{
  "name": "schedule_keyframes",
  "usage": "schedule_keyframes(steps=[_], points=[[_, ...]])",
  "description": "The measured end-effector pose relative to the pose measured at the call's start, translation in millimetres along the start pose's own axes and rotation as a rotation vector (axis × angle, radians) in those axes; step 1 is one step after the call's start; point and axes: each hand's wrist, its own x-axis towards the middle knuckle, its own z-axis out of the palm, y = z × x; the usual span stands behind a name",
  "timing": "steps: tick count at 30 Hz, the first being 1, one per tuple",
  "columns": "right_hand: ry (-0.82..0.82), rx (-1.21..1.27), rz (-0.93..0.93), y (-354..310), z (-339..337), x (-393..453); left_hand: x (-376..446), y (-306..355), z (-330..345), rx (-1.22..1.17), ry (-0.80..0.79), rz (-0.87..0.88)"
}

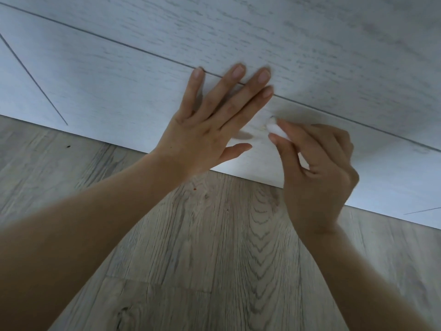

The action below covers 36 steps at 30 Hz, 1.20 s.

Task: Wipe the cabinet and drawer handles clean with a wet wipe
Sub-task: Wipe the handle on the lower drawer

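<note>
A pale grey-white wood-grain cabinet front [310, 56] fills the upper half of the head view, with thin dark seams between its panels. My left hand [210, 125] lies flat on the lowest panel, fingers spread and reaching over a seam. Just right of it, my right hand [317, 168] pinches a small wad of white wet wipe [278, 131] between thumb and fingertips. The wipe presses on a small, pale knob-like spot [272, 119] on the panel, mostly hidden by the wipe. No other handle shows clearly.
Grey-brown wood-look floor [214, 259] runs below the cabinet's bottom edge [95, 137]. A diagonal seam [35, 80] crosses the panel at far left. A small dark speck [68, 146] and a tiny red speck [195, 188] lie on the floor.
</note>
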Motion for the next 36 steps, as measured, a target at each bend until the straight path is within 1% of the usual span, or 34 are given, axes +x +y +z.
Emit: schedule_keyframes(steps=[5,9,12,14,16,18,23,27,33,36], points=[[0.041,-0.023,0.021,4,-7,-4,-1,-6,0,0.004,0.014,0.02],[0.007,0.009,-0.018,-1,-3,-2,0,1,-1,0.005,0.002,-0.011],[0.014,-0.021,0.004,7,-12,-4,-1,-1,1,-0.007,0.011,0.005],[0.012,-0.006,-0.017,3,-6,-2,0,-3,2,0.004,0.015,0.011],[0.01,0.001,-0.035,-4,2,0,1,1,2,-0.002,0.014,-0.014],[0.007,0.005,-0.015,-5,2,0,1,4,2,-0.013,0.01,-0.025],[0.11,-0.019,0.055,-10,-7,3,0,-7,2,0.014,0.037,0.029],[0.091,-0.03,0.054,-24,12,8,-1,-4,2,0.033,0.039,0.021],[0.11,-0.03,0.053,-11,-1,-4,-3,-12,-1,0.053,0.035,0.077],[0.102,-0.031,0.027,-16,12,3,-2,-11,-2,0.041,0.035,0.082]])
